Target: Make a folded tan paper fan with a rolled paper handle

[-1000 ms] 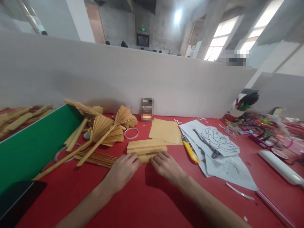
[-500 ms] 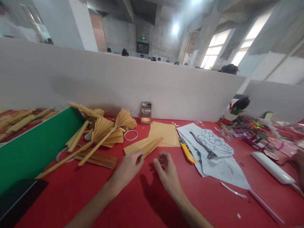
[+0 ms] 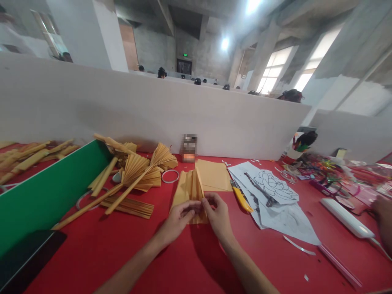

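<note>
A sheet of yellow-brown paper (image 3: 183,185) with narrow pleats along its right side lies upright in front of me on the red table. My left hand (image 3: 180,216) pinches the pleats near their lower end. From the other side my right hand (image 3: 217,212) grips the right edge between thumb and fingers. Flat behind it rests a stack of plain paper sheets (image 3: 216,175). To the right is a yellow utility knife (image 3: 241,198). On the left lie folded paper fans (image 3: 142,173) with rolled paper handles and a pleated paper strip (image 3: 128,206).
A green divider (image 3: 55,183) stands at the left, with a dark flat device (image 3: 30,259) before it. Drawings of a flower (image 3: 274,188) lie at the right, near a white glue gun (image 3: 347,218). Another person's hand (image 3: 382,212) shows at the right edge. A grey panel (image 3: 137,110) closes the back.
The pleated paper has turned from slanting to upright and opened out. My right hand has moved in from beside it and taken hold of its right edge.
</note>
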Tool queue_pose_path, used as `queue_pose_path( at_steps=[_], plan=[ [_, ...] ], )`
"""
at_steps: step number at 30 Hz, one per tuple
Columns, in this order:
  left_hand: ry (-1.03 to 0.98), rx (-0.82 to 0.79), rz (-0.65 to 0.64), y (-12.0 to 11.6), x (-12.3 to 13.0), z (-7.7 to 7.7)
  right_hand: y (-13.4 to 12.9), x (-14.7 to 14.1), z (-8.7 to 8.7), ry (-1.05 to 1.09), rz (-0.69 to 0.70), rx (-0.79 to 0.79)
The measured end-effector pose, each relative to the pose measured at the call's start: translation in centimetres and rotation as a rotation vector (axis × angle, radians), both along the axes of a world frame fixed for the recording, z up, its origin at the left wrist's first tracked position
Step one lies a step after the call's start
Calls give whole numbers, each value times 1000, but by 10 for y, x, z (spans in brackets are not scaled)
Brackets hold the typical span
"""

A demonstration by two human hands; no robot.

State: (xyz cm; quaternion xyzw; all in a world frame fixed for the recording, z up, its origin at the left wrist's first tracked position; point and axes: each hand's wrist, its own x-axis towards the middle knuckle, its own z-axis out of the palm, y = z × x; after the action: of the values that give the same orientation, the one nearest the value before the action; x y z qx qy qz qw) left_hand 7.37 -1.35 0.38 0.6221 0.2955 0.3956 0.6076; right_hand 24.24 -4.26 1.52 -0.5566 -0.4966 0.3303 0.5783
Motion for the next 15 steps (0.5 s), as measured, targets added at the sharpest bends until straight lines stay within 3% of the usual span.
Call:
queue_pose_path(
  at_steps=[4, 6, 9, 10, 12, 15],
  plan=[
    [-101, -139, 66, 5, -3, -1, 10, 9, 11, 64, 65, -12],
    [-148, -172, 186, 10, -4, -4, 14, 16, 29, 50, 27, 21],
    [-170, -100, 396, 18, -9, -7, 15, 27, 64, -49, -136, 186],
    [-173, -72, 456, 20, -12, -7, 15, 30, 73, -254, -243, 345],
    [-142, 44, 594, 22, -20, -4, 13, 31, 79, -723, -282, 546],
    [150, 553, 755, 20, -35, 2, 11, 26, 54, -1337, -65, 567]
  ],
)
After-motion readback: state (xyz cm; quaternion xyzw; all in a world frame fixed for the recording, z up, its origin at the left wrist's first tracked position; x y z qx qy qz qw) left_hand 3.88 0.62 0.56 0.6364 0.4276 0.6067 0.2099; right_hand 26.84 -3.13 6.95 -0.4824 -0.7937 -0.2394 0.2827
